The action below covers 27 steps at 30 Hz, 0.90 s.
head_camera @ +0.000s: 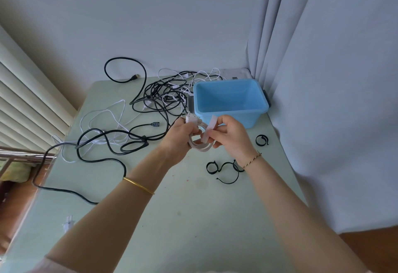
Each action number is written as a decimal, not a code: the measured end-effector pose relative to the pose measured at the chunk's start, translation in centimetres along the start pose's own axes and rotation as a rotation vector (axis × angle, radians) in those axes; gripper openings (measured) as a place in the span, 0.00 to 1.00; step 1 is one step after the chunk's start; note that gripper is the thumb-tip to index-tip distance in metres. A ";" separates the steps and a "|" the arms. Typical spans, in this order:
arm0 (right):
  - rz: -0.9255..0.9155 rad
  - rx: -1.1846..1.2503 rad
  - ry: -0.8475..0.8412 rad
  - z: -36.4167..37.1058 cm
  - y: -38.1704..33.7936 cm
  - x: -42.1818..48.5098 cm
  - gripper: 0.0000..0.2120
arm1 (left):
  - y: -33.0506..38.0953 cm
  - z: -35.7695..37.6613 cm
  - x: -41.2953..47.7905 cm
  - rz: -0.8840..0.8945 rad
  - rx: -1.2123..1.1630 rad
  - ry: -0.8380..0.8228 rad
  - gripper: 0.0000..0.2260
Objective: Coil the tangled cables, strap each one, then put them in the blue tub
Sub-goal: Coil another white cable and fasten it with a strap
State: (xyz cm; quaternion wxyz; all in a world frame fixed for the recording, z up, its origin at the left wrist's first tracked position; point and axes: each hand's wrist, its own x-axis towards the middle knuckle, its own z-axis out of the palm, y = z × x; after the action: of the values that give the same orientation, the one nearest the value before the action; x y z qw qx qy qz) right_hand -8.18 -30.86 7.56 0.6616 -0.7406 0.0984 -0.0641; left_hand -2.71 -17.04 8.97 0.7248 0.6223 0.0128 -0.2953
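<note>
Forearms (133, 197) out over the table (183, 208), left hand (182, 135) gripping the white coil (199, 146), right hand (228, 134) pinching the strap (210, 128) upright across it, tub (237, 112) just beyond, nearer the right.

Your table (193, 208) fills the lower middle of the frame. The tub (247, 111) sits on its far right corner, just right of centre. The tangle of cables (159, 98) spreads left of the tub, over the table's far left part. Your left hand (181, 137) and right hand (230, 137) meet at centre, just before the tub, with the coiled cable (199, 145) and strap (210, 126) between them. One loose strap (261, 140) lies right of your right hand, and more loose straps (224, 169) lie below it.
</note>
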 end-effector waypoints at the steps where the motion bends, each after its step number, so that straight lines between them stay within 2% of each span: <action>1: -0.020 -0.009 0.012 0.1 0.1 0.1 0.09 | 0.1 0.3 -0.2 0.011 0.029 0.004 0.18; 4: -0.095 -0.027 0.098 0.4 0.7 0.3 0.11 | 0.4 0.9 -0.4 0.035 0.087 0.002 0.19; 7: -0.236 -0.084 0.221 0.7 1.1 0.3 0.14 | 0.4 1.2 -0.4 0.049 0.087 0.018 0.06; 10: -0.344 -0.108 0.321 0.8 1.4 0.3 0.14 | 0.3 1.2 -0.2 0.033 0.090 0.031 0.08; 15: -0.482 -0.350 0.363 0.8 2.7 0.6 0.04 | 0.2 1.2 0.0 0.010 0.023 0.030 0.11; 18: -0.495 -0.348 0.330 1.0 3.1 0.3 0.04 | 0.3 1.2 0.0 0.014 -0.003 -0.025 0.12; 22: -0.565 -0.367 0.422 1.6 2.9 0.0 0.04 | 0.2 1.6 -0.1 0.059 -0.019 -0.077 0.08; 24: -0.598 -0.385 0.456 2.0 3.0 0.1 0.07 | 0.0 1.7 0.1 0.085 -0.021 -0.040 0.04; 27: -0.643 -0.456 0.458 2.5 3.2 0.3 0.07 | -0.3 1.8 0.4 0.077 -0.049 0.043 0.08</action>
State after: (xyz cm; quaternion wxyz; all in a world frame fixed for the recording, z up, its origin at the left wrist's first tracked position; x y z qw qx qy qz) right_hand -7.55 -28.89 4.07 0.3893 -0.8270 0.0187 -0.4051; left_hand -3.17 -18.86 9.00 0.7503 0.6105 0.0120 -0.2533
